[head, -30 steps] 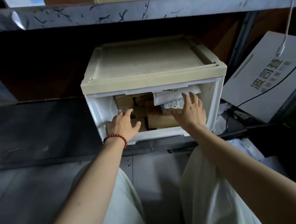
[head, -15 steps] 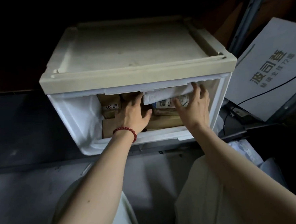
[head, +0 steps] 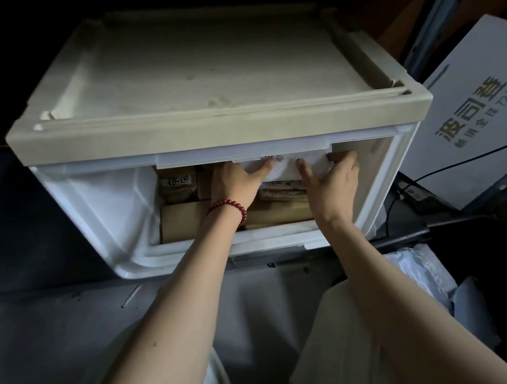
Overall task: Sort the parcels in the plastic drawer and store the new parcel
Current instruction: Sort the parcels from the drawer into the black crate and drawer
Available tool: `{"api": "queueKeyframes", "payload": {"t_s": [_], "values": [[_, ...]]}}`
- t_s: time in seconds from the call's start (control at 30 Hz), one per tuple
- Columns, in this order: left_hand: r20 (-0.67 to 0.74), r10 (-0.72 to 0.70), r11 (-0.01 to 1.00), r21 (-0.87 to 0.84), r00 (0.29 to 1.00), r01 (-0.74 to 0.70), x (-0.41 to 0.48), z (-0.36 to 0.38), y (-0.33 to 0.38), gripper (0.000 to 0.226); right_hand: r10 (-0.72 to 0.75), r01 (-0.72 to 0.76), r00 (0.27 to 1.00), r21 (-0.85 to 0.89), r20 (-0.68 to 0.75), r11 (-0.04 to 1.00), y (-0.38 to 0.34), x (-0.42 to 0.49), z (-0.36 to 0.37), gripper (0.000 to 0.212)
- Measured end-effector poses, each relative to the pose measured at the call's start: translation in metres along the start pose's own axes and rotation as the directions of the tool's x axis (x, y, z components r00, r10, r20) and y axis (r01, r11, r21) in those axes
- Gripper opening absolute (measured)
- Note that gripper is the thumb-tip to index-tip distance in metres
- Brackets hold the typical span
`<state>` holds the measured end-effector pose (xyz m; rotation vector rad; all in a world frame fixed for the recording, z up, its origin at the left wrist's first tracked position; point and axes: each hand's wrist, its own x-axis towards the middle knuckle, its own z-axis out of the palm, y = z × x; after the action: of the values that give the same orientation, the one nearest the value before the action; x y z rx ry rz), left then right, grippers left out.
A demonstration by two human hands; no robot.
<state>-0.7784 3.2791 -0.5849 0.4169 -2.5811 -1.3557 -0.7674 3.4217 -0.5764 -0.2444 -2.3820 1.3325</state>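
**Both hands on the white parcel**

The drawer [head: 106, 208] stood open before us. At its left, a labelled box [head: 178, 185] sat behind a plain box [head: 182, 223]. Our left hand [head: 236, 182], a bracelet [head: 226, 207] at the wrist, gripped the left end of the white parcel [head: 286, 167], thumb on top. The parcel lay high in the drawer, over the brown boxes, just under the front lip. Our right hand [head: 332, 183] grasped its right end, fingers curled round it. Farther right leaned a carton [head: 467, 135].
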Motion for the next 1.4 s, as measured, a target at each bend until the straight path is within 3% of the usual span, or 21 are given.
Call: {"api": "queueKeyframes", "payload": {"t_s": [0.1, 0.23, 0.37, 0.47, 0.6, 0.8, 0.9, 0.97, 1.1, 1.23, 1.33, 1.4], "values": [[0.066, -0.037, 0.999, -0.017, 0.997, 0.038, 0.004, 0.003, -0.005, 0.053, 0.033, -0.033, 0.999, 0.007, 0.039, 0.999, 0.004, 0.0, -0.002, 0.059], [0.122, -0.059, 0.997, 0.06, 0.991, 0.052, -0.002, 0.004, -0.011, 0.091, 0.056, -0.051, 0.987, -0.036, 0.148, 0.998, 0.008, 0.002, -0.008, 0.094], [0.087, -0.065, 0.996, 0.058, 0.994, 0.06, -0.015, -0.012, -0.008, 0.119, 0.104, -0.078, 0.961, -0.109, 0.258, 0.991, 0.01, -0.001, -0.013, 0.097], [0.105, -0.079, 0.995, 0.061, 0.991, 0.073, -0.026, -0.023, -0.007, 0.114, 0.13, -0.104, 0.948, -0.105, 0.291, 0.989, 0.006, -0.005, -0.017, 0.096], [0.176, -0.149, 0.988, 0.054, 0.973, 0.142, -0.044, -0.023, -0.017, 0.107, 0.206, -0.231, 0.917, 0.033, 0.341, 0.972, 0.002, -0.013, -0.025, 0.085], [0.23, -0.172, 0.984, 0.093, 0.958, 0.154, -0.076, -0.035, -0.024, 0.111, 0.307, -0.296, 0.859, -0.09, 0.41, 0.951, 0.006, -0.022, -0.04, 0.081], [0.3, -0.166, 0.982, 0.137, 0.939, 0.13, -0.09, -0.048, -0.028, 0.105, 0.357, -0.303, 0.792, -0.189, 0.496, 0.934, 0.008, -0.025, -0.045, 0.099], [0.295, -0.161, 0.983, 0.134, 0.942, 0.126, -0.1, -0.057, -0.029, 0.101, 0.343, -0.295, 0.788, -0.176, 0.512, 0.939, 0.011, -0.026, -0.046, 0.102], [0.316, -0.145, 0.988, 0.097, 0.938, 0.12, -0.119, -0.071, -0.031, 0.108, 0.301, -0.324, 0.802, -0.047, 0.517, 0.945, -0.011, -0.053, -0.055, 0.085], [0.331, -0.165, 0.977, 0.181, 0.929, 0.109, -0.134, -0.088, -0.041, 0.112, 0.218, -0.356, 0.786, 0.135, 0.579, 0.925, -0.006, -0.094, -0.047, 0.065], [0.289, -0.14, 0.986, 0.129, 0.947, 0.106, -0.144, -0.097, -0.043, 0.114, 0.213, -0.46, 0.739, 0.249, 0.639, 0.852, -0.006, -0.111, -0.046, 0.028], [0.261, -0.113, 0.992, 0.089, 0.959, 0.093, -0.151, -0.1, -0.043, 0.11, 0.176, -0.466, 0.73, 0.294, 0.66, 0.834, -0.009, -0.112, -0.047, 0.021]]}}
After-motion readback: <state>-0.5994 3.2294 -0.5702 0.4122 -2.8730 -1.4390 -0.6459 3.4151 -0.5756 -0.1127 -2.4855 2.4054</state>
